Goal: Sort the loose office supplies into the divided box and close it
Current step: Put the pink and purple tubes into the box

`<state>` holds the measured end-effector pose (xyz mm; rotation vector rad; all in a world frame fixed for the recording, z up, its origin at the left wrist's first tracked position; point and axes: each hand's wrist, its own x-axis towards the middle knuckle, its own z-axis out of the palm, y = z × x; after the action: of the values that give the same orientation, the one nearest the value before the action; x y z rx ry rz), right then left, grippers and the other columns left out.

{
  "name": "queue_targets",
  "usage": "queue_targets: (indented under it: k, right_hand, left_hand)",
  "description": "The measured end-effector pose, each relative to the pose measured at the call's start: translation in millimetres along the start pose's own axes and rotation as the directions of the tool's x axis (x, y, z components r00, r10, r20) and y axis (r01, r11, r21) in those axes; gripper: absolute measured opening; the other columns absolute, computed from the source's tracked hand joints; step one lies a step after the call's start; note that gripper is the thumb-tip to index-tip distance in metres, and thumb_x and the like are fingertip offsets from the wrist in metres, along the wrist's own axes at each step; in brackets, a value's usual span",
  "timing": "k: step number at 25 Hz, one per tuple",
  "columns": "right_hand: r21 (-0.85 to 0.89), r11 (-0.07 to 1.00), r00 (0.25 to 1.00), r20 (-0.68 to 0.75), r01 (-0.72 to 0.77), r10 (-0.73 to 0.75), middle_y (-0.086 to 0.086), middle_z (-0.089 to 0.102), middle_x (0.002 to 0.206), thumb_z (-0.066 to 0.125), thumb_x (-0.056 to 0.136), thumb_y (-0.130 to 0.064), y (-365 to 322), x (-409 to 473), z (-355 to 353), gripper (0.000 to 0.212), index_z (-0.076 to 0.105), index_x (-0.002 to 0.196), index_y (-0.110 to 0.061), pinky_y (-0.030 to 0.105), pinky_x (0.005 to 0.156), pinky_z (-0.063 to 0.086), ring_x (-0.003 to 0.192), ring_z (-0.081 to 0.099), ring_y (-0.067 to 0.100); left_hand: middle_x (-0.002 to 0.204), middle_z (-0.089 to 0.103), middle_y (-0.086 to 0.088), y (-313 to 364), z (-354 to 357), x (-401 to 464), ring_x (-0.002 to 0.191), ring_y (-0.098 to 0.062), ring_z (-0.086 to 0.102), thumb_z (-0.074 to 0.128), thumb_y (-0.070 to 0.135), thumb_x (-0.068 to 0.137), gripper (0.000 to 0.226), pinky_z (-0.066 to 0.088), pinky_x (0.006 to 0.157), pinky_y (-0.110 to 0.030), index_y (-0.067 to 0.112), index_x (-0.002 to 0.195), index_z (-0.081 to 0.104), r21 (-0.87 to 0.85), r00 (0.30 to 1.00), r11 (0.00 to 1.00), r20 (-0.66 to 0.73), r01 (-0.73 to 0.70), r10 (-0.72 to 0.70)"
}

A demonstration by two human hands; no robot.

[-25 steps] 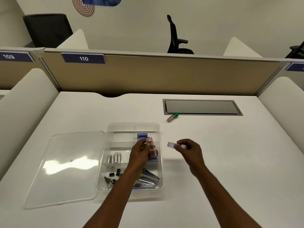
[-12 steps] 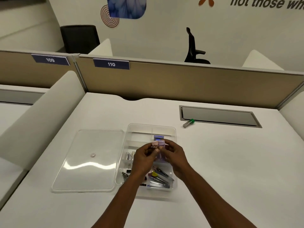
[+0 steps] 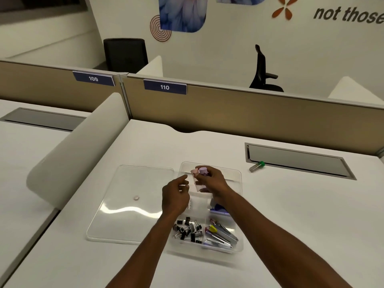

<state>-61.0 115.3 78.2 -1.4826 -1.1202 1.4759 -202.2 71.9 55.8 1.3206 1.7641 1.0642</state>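
— Right hand?
— Raised over the far half of the divided box, fingers curled round small tubes with pink and lilac caps, gripped upright above the upper compartments

— And the left hand?
— Just beside the right one, over the box's left edge, fingers loosely curled with thumb and fingertips drawn close together. Hard to tell whether anything is pinched between them, so cannot say gripping or empty

— Where is the box itself?
— Sitting on the white desk, clear plastic, lid off. Near left compartment filled with black binder clips. Near right compartment packed with staplers, metal bodies lying slanted, one with a yellow part. Something blue and purple lying in the compartment just beyond, partly hidden by the right wrist

— The lid?
— Clear lid lying flat on the desk, touching or almost touching the box's left side. A tiny pale dot resting on it, too small to identify

— Anything still loose?
— One small tube with a green cap, lying on its side, well apart from the box to the far right, against the edge of the grey cable hatch set into the desk

— Surroundings?
— Tan partition along the far edge, labelled 110, with 109 on the next panel
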Motion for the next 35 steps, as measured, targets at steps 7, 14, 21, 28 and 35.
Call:
queue_targets:
  k: [7,14,21,28,35]
  right_hand:
    - [-0.283,0.959,0.995,-0.096,-0.013,-0.015,0.005,0.073,0.099,0.076,0.082,-0.025,0.1,57.3,32.9,0.023,0.07,0.103,-0.018,0.041,0.082,0.061,0.085,0.072,0.023]
    - [-0.388,0.909,0.973,-0.219,-0.15,0.067,0.005,0.071,0.106,0.074,0.08,-0.034,38.9,91.3,48.5,0.027,0.065,0.101,-0.021,0.044,0.09,0.057,0.097,0.069,0.028]
    - [-0.465,0.858,0.965,-0.232,-0.219,0.121,0.007,0.069,0.108,0.073,0.081,-0.027,30.4,89.6,47.3,0.032,0.064,0.108,-0.013,0.04,0.09,0.057,0.099,0.066,0.027]
    - [-0.607,0.77,0.969,-0.241,-0.198,0.059,0.016,0.061,0.127,0.066,0.09,-0.021,29.5,82.8,45.5,0.042,0.056,0.127,-0.003,0.037,0.094,0.051,0.114,0.059,0.03]
    - [-0.552,0.833,0.959,-0.249,-0.027,-0.134,0.006,0.07,0.119,0.066,0.092,-0.03,28.0,58.4,29.6,0.041,0.062,0.129,-0.012,0.021,0.088,0.048,0.106,0.066,0.019]
  left_hand:
    - [0.134,0.058,-0.005,-32.2,7.7,31.3,0.127,-0.021,0.051,0.065,0.018,0.091,0.036,0.035,0.104,-0.024,0.016,0.126,0.062,0.164,0.99,0.977,-0.012,-0.138,0.141]
    - [0.148,0.045,-0.006,-55.1,19.5,40.4,0.136,-0.022,0.043,0.062,0.028,0.093,0.044,0.035,0.109,-0.028,0.014,0.134,0.057,0.169,0.997,0.983,0.048,-0.069,0.062]
    - [0.147,0.047,-0.007,-60.8,23.4,45.1,0.135,-0.024,0.045,0.063,0.03,0.093,0.047,0.037,0.109,-0.031,0.013,0.136,0.055,0.166,0.994,0.984,0.096,-0.07,0.055]
    - [0.142,0.051,-0.006,-62.0,25.2,45.0,0.129,-0.024,0.05,0.064,0.028,0.092,0.045,0.04,0.104,-0.029,0.018,0.135,0.056,0.186,0.993,0.979,0.097,-0.086,0.069]
    - [0.15,0.041,-0.008,-62.8,27.1,40.2,0.138,-0.026,0.038,0.064,0.036,0.09,0.054,0.04,0.109,-0.039,0.023,0.141,0.049,0.299,0.988,0.943,0.099,-0.143,0.119]
